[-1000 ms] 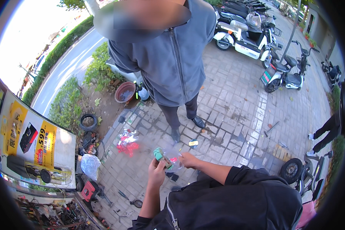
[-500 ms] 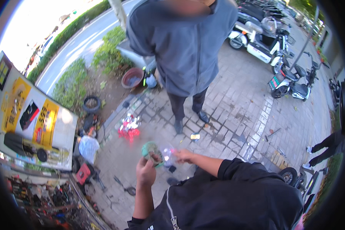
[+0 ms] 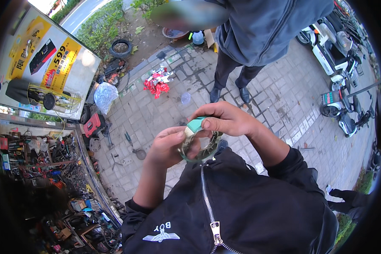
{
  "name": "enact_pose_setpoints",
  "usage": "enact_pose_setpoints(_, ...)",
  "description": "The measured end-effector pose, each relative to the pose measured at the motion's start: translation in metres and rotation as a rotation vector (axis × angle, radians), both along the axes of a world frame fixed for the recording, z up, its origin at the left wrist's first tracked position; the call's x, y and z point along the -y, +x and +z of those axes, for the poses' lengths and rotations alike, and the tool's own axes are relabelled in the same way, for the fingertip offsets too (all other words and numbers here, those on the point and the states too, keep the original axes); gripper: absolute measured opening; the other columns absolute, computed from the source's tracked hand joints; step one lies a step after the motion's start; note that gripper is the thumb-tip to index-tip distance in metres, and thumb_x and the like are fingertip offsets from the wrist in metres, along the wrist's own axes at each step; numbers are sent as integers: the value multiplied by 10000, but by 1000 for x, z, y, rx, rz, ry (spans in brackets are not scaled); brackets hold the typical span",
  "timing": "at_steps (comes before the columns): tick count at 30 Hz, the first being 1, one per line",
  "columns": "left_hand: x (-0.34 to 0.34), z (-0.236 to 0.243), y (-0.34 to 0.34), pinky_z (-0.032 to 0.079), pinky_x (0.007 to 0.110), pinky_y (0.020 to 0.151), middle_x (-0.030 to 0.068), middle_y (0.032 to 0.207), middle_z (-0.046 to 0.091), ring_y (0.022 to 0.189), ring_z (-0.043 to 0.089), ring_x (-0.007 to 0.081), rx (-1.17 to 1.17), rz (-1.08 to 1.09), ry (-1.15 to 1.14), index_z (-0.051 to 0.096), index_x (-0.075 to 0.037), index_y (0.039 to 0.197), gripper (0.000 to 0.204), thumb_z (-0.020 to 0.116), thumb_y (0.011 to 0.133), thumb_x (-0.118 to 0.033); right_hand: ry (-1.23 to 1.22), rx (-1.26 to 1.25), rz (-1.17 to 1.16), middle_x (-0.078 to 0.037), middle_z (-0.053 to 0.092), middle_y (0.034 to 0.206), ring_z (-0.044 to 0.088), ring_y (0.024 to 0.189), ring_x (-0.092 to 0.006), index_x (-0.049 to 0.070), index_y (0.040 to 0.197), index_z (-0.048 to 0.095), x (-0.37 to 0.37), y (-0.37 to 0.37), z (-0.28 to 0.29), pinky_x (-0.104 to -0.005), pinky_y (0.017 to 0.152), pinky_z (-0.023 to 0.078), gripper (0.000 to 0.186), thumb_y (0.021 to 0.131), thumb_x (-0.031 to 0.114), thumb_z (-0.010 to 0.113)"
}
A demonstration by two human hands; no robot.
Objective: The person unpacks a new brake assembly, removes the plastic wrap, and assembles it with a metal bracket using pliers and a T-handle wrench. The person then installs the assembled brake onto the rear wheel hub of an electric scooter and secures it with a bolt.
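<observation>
Both hands grip one ring-shaped part (image 3: 195,125) in front of my chest. It has a green outer band, a pale patch and metallic-looking pieces round its inside; its exact kind is not clear. My left hand (image 3: 167,146) holds its left side, thumb on the rim and fingers partly inside the ring. My right hand (image 3: 228,120) is closed over the top and right, thumb pressed on the green band. Beyond the hands, a small clear plastic piece (image 3: 186,98) lies on the paving.
Another person (image 3: 258,38) stands facing me, close ahead. Red and silver wrapping (image 3: 157,82) lies on the bricks. At left are a signboard (image 3: 46,63), a clear plastic bag (image 3: 105,97), a red tool case (image 3: 95,124) and a tool-filled cart (image 3: 42,169). Scooters (image 3: 332,63) stand at right.
The clear plastic has left my right hand and is now on the ground. My right hand has moved onto the ring-shaped part. The view has shifted, and the other person appears farther right.
</observation>
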State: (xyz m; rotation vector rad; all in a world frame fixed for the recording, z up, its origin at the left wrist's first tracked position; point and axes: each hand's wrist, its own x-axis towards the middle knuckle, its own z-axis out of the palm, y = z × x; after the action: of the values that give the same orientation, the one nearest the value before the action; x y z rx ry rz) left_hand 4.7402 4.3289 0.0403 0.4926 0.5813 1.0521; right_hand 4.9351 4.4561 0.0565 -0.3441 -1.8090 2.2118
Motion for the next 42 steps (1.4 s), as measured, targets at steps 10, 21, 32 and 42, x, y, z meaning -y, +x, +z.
enact_pose_setpoints(10, 12, 3, 19, 402, 337, 675, 9, 479, 406, 602, 507, 211, -114, 148, -45, 624, 16, 828, 687, 236, 987, -529, -202, 37, -361, -18, 629, 822, 562, 692, -58, -37, 1099, 616, 43, -1, 3, -222, 607, 471, 455, 891, 359, 704)
enact_pose_setpoints(21, 17, 13, 28, 352, 318, 588, -17, 471, 359, 534, 429, 162, -132, 27, -30, 604, 30, 892, 655, 294, 980, -540, -429, 5, -636, 9, 585, 696, 487, 549, -41, -31, 1039, 656, 78, 7, 6, -209, 476, 370, 336, 912, 277, 692)
enact_pose_setpoints(32, 9, 19, 33, 370, 315, 656, -20, 472, 361, 549, 427, 166, -131, -10, -52, 611, 33, 924, 651, 238, 1014, -493, -411, -72, -680, 17, 556, 657, 455, 523, -37, -45, 1031, 653, 74, 13, 6, -207, 457, 336, 313, 926, 249, 674)
enact_pose_setpoints(42, 8, 19, 28, 379, 304, 584, 44, 522, 438, 541, 438, 173, -45, 55, -67, 581, 92, 945, 556, 287, 1037, -372, -405, -67, -697, 10, 564, 671, 461, 537, -39, -51, 1055, 648, 73, 9, 7, -214, 463, 346, 349, 920, 270, 681)
